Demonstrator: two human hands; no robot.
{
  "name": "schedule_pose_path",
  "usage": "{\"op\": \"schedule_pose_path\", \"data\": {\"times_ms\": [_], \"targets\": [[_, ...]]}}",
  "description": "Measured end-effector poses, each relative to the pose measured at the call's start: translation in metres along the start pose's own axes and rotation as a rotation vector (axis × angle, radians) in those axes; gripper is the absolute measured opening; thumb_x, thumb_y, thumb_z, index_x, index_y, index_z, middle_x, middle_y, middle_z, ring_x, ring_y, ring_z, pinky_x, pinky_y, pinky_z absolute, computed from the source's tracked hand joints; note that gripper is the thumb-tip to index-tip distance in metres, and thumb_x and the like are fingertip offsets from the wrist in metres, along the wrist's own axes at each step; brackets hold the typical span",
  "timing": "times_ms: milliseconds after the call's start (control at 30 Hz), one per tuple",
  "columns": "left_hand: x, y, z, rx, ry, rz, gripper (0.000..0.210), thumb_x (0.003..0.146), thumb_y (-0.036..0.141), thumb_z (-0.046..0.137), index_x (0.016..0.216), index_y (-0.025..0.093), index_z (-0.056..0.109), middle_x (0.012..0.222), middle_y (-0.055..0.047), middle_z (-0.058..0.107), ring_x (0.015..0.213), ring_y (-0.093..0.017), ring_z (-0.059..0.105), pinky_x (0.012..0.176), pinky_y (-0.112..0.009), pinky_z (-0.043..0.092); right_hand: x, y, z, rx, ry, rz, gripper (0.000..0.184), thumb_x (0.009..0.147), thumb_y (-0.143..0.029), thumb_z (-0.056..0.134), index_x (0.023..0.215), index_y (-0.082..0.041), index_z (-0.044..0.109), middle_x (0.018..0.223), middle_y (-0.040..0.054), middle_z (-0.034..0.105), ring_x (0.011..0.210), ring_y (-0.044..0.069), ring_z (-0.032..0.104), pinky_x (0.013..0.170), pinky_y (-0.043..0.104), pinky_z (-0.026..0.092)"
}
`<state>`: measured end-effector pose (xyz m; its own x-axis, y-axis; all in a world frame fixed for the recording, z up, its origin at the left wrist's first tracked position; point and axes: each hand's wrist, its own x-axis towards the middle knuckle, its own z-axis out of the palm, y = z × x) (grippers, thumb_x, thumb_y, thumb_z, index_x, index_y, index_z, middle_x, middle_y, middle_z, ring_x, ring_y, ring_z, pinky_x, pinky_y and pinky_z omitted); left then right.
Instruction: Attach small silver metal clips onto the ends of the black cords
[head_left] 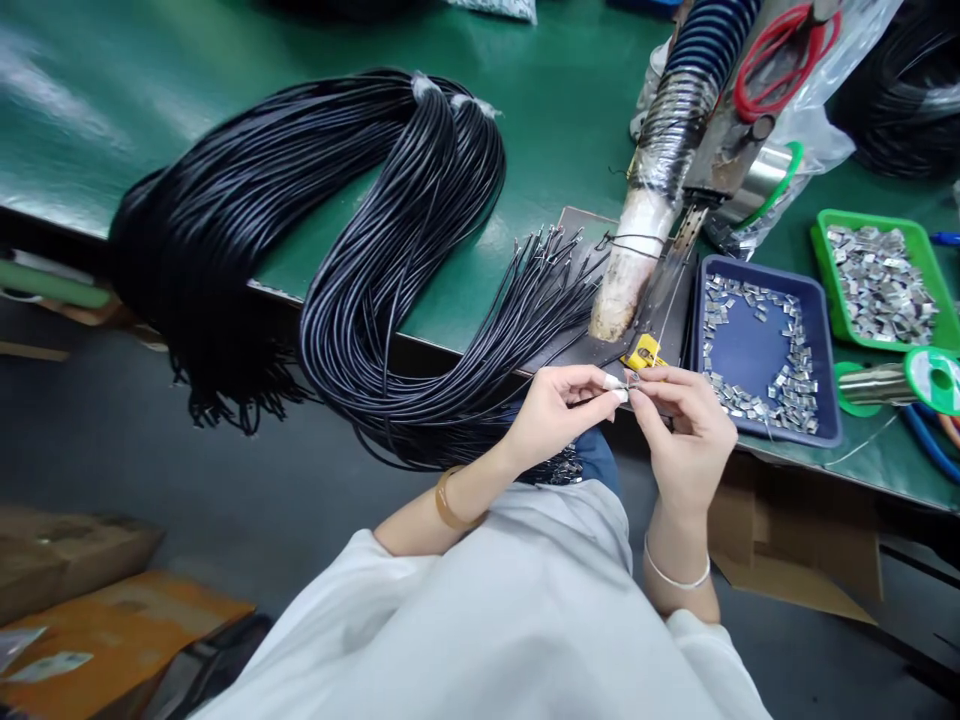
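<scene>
My left hand and my right hand meet at the table's front edge, both pinching with thumb and forefinger. Between their fingertips is a small silvery-dark piece, mostly hidden; its exact kind does not show. White covers wrap the fingertips of my left hand. Just beyond sits a yellow block under a soldering iron fixed on a stand. Left of it, loose black cables fan out with bare tips. A blue tray of small metal shells stands right of my right hand.
A large bundle of black cables drapes over the edge of the green table. A fume hose slants down above the work. A green tray of metal shells and a solder spool are at right. Cardboard boxes lie below.
</scene>
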<state>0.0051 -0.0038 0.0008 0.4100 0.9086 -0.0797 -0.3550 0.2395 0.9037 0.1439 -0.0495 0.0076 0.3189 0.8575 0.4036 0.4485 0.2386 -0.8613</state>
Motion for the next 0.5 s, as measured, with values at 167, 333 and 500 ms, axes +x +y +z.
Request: {"op": "schedule_pose_path", "data": {"times_ms": [167,333,500], "targets": [[-0.0012,0.002,-0.0001,0.106,0.023,0.04,0.011,0.074,0.02,0.078,0.078,0.01,0.073,0.07,-0.002,0.071,0.061,-0.008,0.063,0.061,-0.017,0.054,0.004,0.0106,-0.0035,0.229,-0.054,0.135,0.003,0.086,-0.024,0.07,0.084,-0.021,0.071,0.099,0.0037,0.069,0.088,0.017,0.073,0.081,0.033,0.064],[-0.001,-0.0009,-0.0005,0.117,0.032,0.068,0.012,0.076,0.021,0.077,0.078,0.011,0.071,0.073,-0.003,0.072,0.062,-0.008,0.064,0.062,-0.017,0.054,0.0018,0.0086,-0.002,0.226,-0.06,0.137,0.004,0.086,-0.023,0.071,0.088,-0.023,0.073,0.1,0.0042,0.069,0.089,0.017,0.073,0.081,0.033,0.065],[-0.0014,-0.001,-0.0008,0.221,0.04,0.133,0.012,0.078,0.021,0.075,0.079,0.011,0.07,0.075,-0.003,0.071,0.065,-0.008,0.063,0.063,-0.017,0.052,-0.0007,0.0032,0.0006,0.119,-0.034,0.049,0.008,0.084,-0.019,0.071,0.09,-0.024,0.074,0.099,0.0037,0.07,0.089,0.017,0.072,0.079,0.032,0.064]]}}
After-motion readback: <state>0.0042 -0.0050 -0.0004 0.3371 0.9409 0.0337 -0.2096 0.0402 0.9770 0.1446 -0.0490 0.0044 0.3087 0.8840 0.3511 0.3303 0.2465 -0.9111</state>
